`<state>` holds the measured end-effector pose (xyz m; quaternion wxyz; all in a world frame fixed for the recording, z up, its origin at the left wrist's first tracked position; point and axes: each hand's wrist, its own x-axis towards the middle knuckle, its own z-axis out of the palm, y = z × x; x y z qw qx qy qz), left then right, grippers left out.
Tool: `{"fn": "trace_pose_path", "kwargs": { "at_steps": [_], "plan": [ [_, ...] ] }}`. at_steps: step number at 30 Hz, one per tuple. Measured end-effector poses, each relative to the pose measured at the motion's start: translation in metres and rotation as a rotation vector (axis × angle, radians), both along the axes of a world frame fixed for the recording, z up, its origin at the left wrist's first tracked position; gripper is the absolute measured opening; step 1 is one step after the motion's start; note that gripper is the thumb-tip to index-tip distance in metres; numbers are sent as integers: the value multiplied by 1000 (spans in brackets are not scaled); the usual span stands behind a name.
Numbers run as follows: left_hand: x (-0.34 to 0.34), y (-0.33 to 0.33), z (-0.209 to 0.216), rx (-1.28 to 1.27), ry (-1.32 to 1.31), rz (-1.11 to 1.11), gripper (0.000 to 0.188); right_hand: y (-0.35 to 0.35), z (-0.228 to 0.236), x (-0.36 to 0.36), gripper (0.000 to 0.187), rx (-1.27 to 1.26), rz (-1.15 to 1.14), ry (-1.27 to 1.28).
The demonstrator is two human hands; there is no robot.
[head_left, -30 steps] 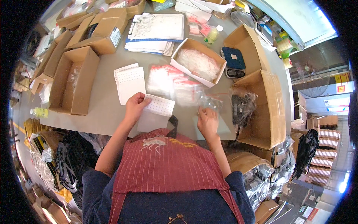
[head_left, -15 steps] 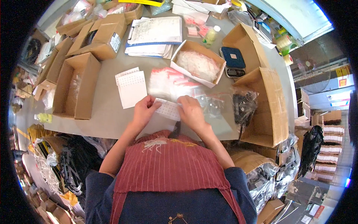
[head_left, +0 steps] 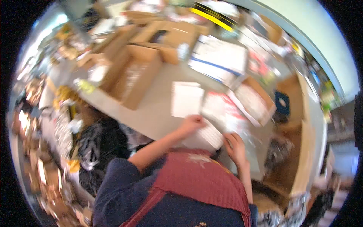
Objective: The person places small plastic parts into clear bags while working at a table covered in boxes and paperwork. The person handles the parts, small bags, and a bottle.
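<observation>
left hand point(head_left: 193, 123) pinches the left end of a white printed sheet point(head_left: 211, 137); motion blur hides the exact finger contact. right hand point(head_left: 235, 147) is at the sheet's right end, fingers bent toward it; whether they grip cannot be told. the sheet is positioned over the near edge of the desk point(head_left: 157, 104), in front of the apron point(head_left: 204, 178). just beyond the left hand lies a small stack of white cards point(head_left: 187, 100). to the right of the cards lie clear bags point(head_left: 217, 106) with red edges. a shallow box point(head_left: 251, 96) holding clear plastic is located next to the bags. behind these is a pile of papers point(head_left: 217, 56). open cardboard boxes stand at left point(head_left: 132, 75) and right point(head_left: 293, 155); a dark blue scale point(head_left: 281, 102) is at far right.
</observation>
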<state>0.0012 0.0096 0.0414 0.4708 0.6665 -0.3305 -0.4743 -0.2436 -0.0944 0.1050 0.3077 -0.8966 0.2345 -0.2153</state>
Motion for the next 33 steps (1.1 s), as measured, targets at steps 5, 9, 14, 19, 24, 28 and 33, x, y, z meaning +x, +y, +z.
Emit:
{"fn": "trace_pose_path", "kwargs": {
  "at_steps": [5,9,14,19,24,28,33],
  "plan": [
    [3,0,7,-69,23,11,21,2,-5,1,12,-15,57,3],
    [4,4,-7,-96,68,22,25,7,-1,4,10,-47,125,-45],
    [-1,12,-5,-116,160,4,23,6,-1,5,12,-55,195,-30],
    [9,-2,9,-90,18,-160,24,-1,-1,-4,8,40,24,37],
    [17,10,-19,14,2,45,14,-29,-12,-13,15,147,-22,-69],
    [16,15,-19,-43,251,126,16,-55,-16,-53,14,21,-266,-121],
    [5,-4,-13,-19,287,72,13,-59,-38,-98,15,-115,-308,27]
  ]
}}
